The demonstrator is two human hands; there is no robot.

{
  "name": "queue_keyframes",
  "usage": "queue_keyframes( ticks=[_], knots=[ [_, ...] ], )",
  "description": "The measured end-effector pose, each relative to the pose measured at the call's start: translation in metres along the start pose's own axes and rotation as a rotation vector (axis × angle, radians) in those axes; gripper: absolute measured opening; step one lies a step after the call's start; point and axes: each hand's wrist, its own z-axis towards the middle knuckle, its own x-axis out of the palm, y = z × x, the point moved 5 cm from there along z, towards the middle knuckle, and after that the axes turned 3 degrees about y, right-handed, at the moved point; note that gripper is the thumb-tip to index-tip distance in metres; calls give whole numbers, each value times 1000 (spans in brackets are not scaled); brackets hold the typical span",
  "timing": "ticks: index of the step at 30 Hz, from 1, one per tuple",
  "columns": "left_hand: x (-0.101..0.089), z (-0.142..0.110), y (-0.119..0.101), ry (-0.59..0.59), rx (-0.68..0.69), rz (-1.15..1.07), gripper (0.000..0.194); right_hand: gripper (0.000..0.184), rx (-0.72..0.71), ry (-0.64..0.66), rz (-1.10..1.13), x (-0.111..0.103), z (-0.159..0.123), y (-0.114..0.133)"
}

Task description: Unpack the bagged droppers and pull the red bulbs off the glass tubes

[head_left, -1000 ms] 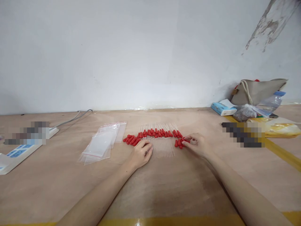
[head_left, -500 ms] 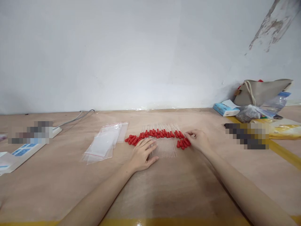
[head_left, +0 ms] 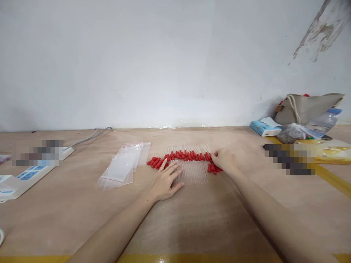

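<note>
Droppers with red rubber bulbs (head_left: 189, 155) and thin clear tubes (head_left: 193, 173) lie side by side in a row on the table. Some tubes point toward the wall, others toward me. At the row's left end my left hand (head_left: 168, 180) rests palm down with its fingers spread, touching the tubes and nearby bulbs. My right hand (head_left: 225, 159) is at the right end, its thumb and fingers pinched on a dropper's bulb; the fingers partly cover it. Just below it lies a loose group of red bulbs (head_left: 214, 168). More red bulbs (head_left: 154, 162) lie left of my left hand.
Clear zip bags (head_left: 120, 166) lie in an overlapping pile at left. Beyond them are a white power strip (head_left: 41, 172) and its grey cable (head_left: 89, 138). At the right stand a blue tissue pack (head_left: 264, 128), a beige bag (head_left: 315, 107) and yellow packaging (head_left: 336, 151).
My right hand has shifted left onto the bulbs at the row's right end. The left hand stays in place, one finger now raised and spread among the bulbs.
</note>
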Motion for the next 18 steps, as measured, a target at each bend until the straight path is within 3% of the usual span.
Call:
queue_keyframes(
  ticks=[3,7,13,18],
  knots=[
    [-1,0,1,-63,1,22,45,34,10,-53,45,-10,-2,3],
    [-2,-1,6,-149,-51,44,52,29,-77,-245,147,-27,-17,12],
    [-11,-1,6,-303,-140,147,55,14,-618,-425,246,-15,-72,40],
    [-8,-2,-11,-277,49,269,36,7,-888,-492,301,2,-106,52]
  ],
)
